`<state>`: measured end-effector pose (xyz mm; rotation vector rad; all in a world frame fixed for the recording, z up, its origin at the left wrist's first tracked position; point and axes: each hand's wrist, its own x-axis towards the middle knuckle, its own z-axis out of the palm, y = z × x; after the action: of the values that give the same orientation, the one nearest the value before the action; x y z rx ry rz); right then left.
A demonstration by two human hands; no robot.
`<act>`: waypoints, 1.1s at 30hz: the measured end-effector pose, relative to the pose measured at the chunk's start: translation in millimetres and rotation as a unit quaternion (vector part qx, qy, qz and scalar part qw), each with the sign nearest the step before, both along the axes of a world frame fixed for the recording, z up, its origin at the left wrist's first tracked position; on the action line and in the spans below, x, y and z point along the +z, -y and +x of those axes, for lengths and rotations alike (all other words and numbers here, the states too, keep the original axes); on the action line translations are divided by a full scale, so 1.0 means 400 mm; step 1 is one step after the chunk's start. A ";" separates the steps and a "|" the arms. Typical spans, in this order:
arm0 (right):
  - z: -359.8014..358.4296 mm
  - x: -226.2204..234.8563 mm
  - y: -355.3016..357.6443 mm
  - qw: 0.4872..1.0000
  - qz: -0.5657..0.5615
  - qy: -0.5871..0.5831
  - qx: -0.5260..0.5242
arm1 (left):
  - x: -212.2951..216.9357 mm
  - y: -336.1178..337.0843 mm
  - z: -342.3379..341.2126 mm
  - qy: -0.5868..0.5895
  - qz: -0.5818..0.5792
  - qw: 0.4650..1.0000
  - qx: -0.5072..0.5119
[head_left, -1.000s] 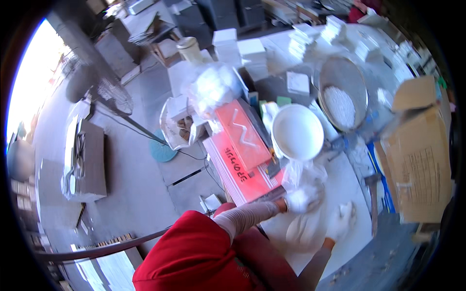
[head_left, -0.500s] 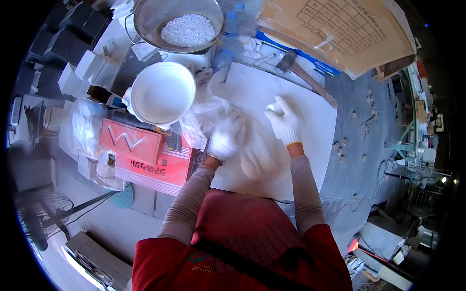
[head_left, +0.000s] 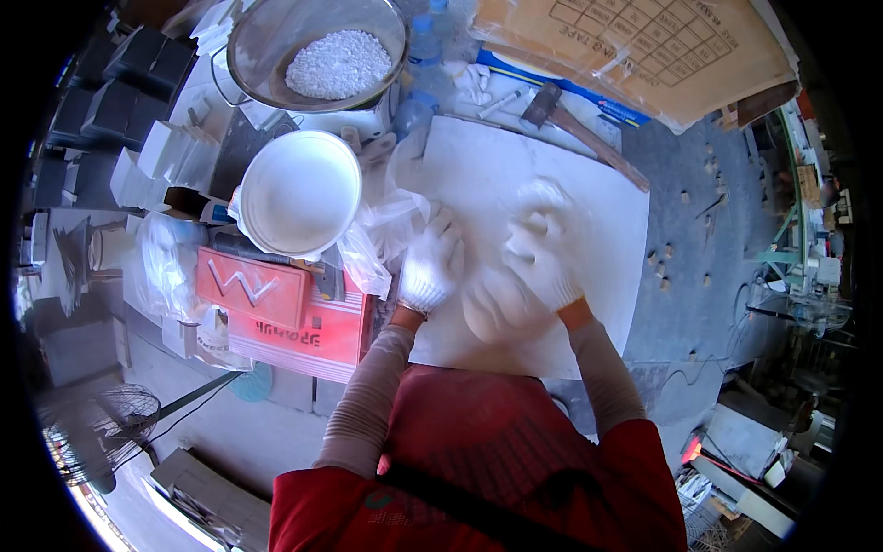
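Both my hands wear white gloves and rest on a white board (head_left: 589, 184) in front of me. My left hand (head_left: 430, 265) lies flat on the board with fingers spread, touching a crumpled clear plastic bag (head_left: 379, 237). My right hand (head_left: 541, 250) is blurred with its fingers curled, and its heel is against a pale white lump (head_left: 489, 315) that lies between my wrists. A white bucket (head_left: 299, 193) stands just left of the bag.
A metal bowl (head_left: 248, 37) of white granules sits at the back left, with a water bottle (head_left: 420, 46) beside it. A hammer (head_left: 556, 109) lies at the board's far edge below a cardboard sheet (head_left: 644, 46). A red box (head_left: 276, 308) sits at the left.
My view has swung round and settled over the board. In the last half second my hands have stayed near the white lump, the right one shifting slightly.
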<state>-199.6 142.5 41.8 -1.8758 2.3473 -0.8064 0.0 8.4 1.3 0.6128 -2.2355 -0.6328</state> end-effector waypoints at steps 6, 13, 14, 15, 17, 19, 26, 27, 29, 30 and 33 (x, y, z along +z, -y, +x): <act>-0.054 -0.034 0.066 0.992 0.056 -0.009 -0.113 | 0.018 0.021 -0.020 0.021 0.033 0.998 -0.050; 0.038 -0.011 -0.024 0.987 0.020 -0.104 -0.123 | 0.004 0.032 -0.029 -0.004 -0.010 0.999 -0.040; 0.042 -0.014 -0.030 0.985 0.025 -0.108 -0.131 | 0.010 0.030 -0.033 -0.009 0.008 0.999 -0.047; 0.043 -0.014 -0.033 0.983 0.027 -0.114 -0.142 | 0.012 0.019 -0.022 -0.011 0.029 0.998 -0.060; 0.014 -0.023 0.007 0.982 0.028 -0.086 -0.166 | 0.016 0.017 -0.014 0.008 0.023 0.997 -0.068; -0.021 -0.027 0.052 0.983 0.025 -0.062 -0.173 | 0.023 0.018 -0.020 0.014 0.014 0.998 -0.061; 0.039 0.001 0.113 0.998 0.010 0.031 0.055 | -0.046 -0.007 0.001 0.016 0.073 0.996 0.039; 0.062 0.005 0.121 0.995 0.008 -0.009 0.096 | -0.050 -0.004 0.007 0.006 0.065 0.997 0.040; 0.082 0.020 0.119 0.988 0.073 -0.074 0.117 | -0.068 0.010 0.019 -0.014 0.017 0.999 0.037; 0.074 0.031 0.108 0.984 0.100 -0.079 0.127 | -0.071 0.011 0.023 -0.013 0.007 0.999 0.031; 0.038 0.039 0.029 0.984 0.098 -0.099 0.110 | -0.060 -0.001 0.029 0.012 0.030 0.999 0.023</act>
<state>-184.5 130.8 57.4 -2.1629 2.1693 -0.3684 11.5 8.8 -22.8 0.7036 -2.2246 -0.6744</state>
